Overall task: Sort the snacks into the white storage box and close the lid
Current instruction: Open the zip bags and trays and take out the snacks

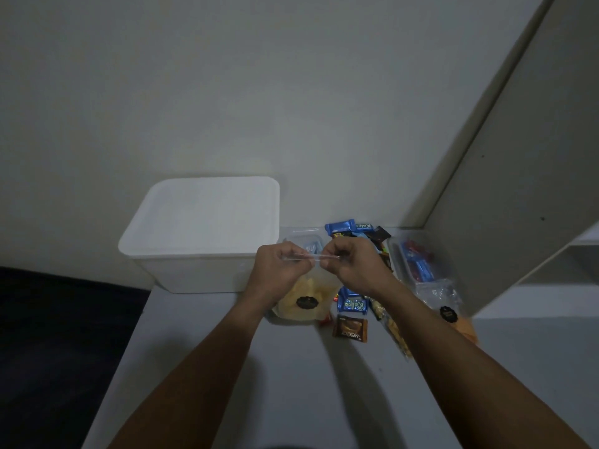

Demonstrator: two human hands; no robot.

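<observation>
Crowding a grey table [291,384], snacks [351,304] meet a plain wall [259,92].

Pale grey table [291,384] under everything. Plain off-white wall [259,92] behind. Slanted grey cabinet panel [518,173] at right, white shelf ledge [551,290] below it. Dark area [58,335] left of table, detail unclear.

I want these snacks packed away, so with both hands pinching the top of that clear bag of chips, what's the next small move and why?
Probably finish pressing the bag's top shut, then set it down and lift the lid off the white box. Both the left hand and the right hand pinch the clear bag of chips, the lid is on, and the other snacks lie loose on the table.
</observation>
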